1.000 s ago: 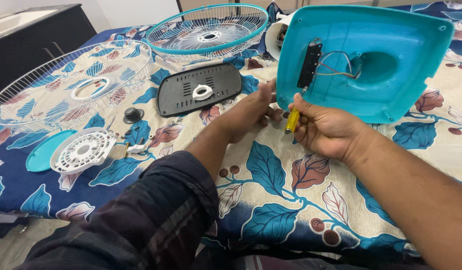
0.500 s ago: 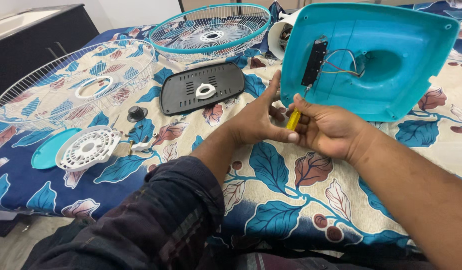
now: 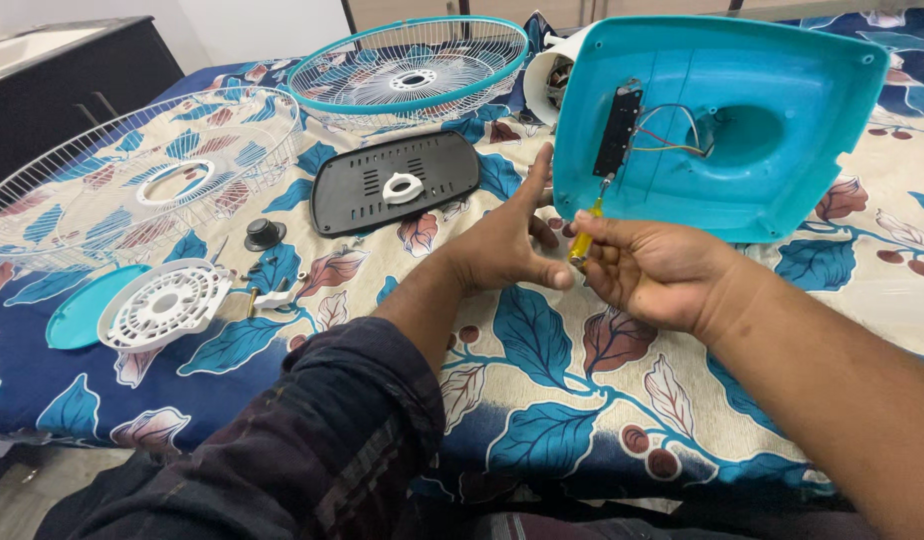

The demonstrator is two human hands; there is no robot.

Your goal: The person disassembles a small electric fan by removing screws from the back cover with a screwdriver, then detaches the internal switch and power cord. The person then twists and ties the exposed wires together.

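A: Going from the left: a bare wire fan grille [image 3: 132, 175], a white slotted disc [image 3: 165, 302] with loose small parts beside it, a teal-rimmed grille [image 3: 412, 65] behind, a black vented plate [image 3: 394, 180] in the middle.

B: And the hands?

A: The left hand [image 3: 507, 240] is open, fingers stretched toward the edge of the teal fan base [image 3: 762, 110], gripping nothing. The right hand [image 3: 652, 270] is closed around a yellow-handled screwdriver [image 3: 585, 238], its tip up at the black switch block [image 3: 618, 130] inside the tilted base.

B: Risks?

A: The tip could slip off and nick the coloured wires [image 3: 672, 135] just beside the block (they hang loose). With the base propped on soft bedding and the left hand not clamping it, a push may tip it.
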